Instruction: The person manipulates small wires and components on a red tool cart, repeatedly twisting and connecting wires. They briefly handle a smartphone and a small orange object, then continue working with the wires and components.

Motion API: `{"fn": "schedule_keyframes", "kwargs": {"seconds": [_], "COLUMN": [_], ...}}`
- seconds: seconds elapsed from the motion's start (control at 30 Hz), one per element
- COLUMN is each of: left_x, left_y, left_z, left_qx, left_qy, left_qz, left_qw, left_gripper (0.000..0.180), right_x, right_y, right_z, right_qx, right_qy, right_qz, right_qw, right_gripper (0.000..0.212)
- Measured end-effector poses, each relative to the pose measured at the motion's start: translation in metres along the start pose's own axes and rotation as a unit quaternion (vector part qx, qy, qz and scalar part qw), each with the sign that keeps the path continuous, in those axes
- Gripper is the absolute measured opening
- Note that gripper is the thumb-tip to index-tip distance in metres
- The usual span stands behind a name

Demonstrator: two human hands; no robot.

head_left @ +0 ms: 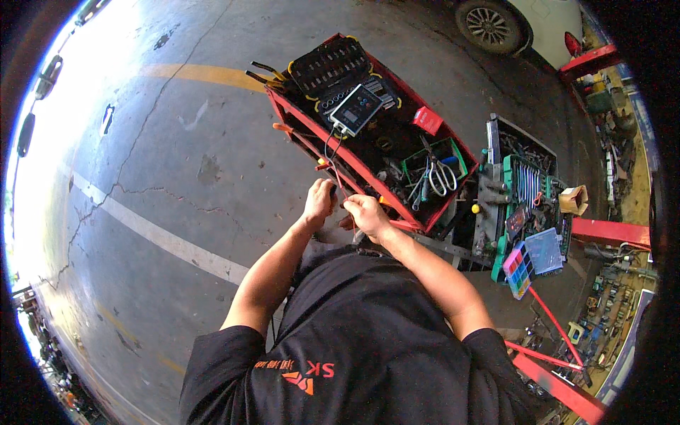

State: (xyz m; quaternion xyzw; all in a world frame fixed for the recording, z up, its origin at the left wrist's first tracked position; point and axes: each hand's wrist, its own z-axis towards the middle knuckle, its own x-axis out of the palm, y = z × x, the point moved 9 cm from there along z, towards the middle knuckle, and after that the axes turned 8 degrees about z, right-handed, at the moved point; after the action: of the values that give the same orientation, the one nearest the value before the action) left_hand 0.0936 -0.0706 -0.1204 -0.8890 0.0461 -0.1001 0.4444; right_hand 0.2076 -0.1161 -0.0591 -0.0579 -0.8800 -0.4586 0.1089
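Note:
Just in front of my body, both hands are close together beside the red tool cart [401, 212]. My right hand [365, 214] is closed in a pinch on a thin cable [338, 177]. That cable runs up to a grey box-shaped device with a dark screen [356, 110], which rests tilted on the cart. My left hand [320, 200] is closed around something small and dark; its fingers hide most of it, and I cannot name it. A thin reddish wire hangs below my right hand.
An opened socket set [331, 67] lies at the cart's far end, with a red box [428, 120] and large scissors [443, 177] nearer. To the right stand a green tool case [504, 234], a colourful compartment box [518, 269] and a cardboard box [574, 200]. A car wheel [489, 27] shows beyond.

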Motion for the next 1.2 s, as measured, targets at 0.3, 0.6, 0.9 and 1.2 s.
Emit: {"fn": "schedule_keyframes", "kwargs": {"seconds": [0.3,0.6,0.9,1.2], "left_x": [0.011,0.026,0.033,0.017], "left_y": [0.000,0.032,0.023,0.011], "left_z": [0.002,0.005,-0.002,-0.006], "left_qx": [0.038,-0.051,-0.008,0.073], "left_qy": [0.000,0.105,0.098,0.052], "left_qz": [-0.056,-0.259,-0.298,-0.013], "left_qw": [0.998,0.959,0.949,0.996], "left_gripper": [0.021,0.021,0.024,0.031], "right_x": [-0.001,-0.001,-0.001,-0.006], "right_y": [-0.003,-0.007,-0.006,-0.008], "right_z": [0.002,0.003,-0.003,-0.004], "right_qx": [-0.017,-0.006,0.020,0.017], "right_qy": [0.009,0.006,0.000,-0.006], "right_qz": [-0.001,0.013,0.033,0.029], "right_qw": [1.000,1.000,0.999,0.999], "right_gripper": [0.022,0.021,0.021,0.019]}}
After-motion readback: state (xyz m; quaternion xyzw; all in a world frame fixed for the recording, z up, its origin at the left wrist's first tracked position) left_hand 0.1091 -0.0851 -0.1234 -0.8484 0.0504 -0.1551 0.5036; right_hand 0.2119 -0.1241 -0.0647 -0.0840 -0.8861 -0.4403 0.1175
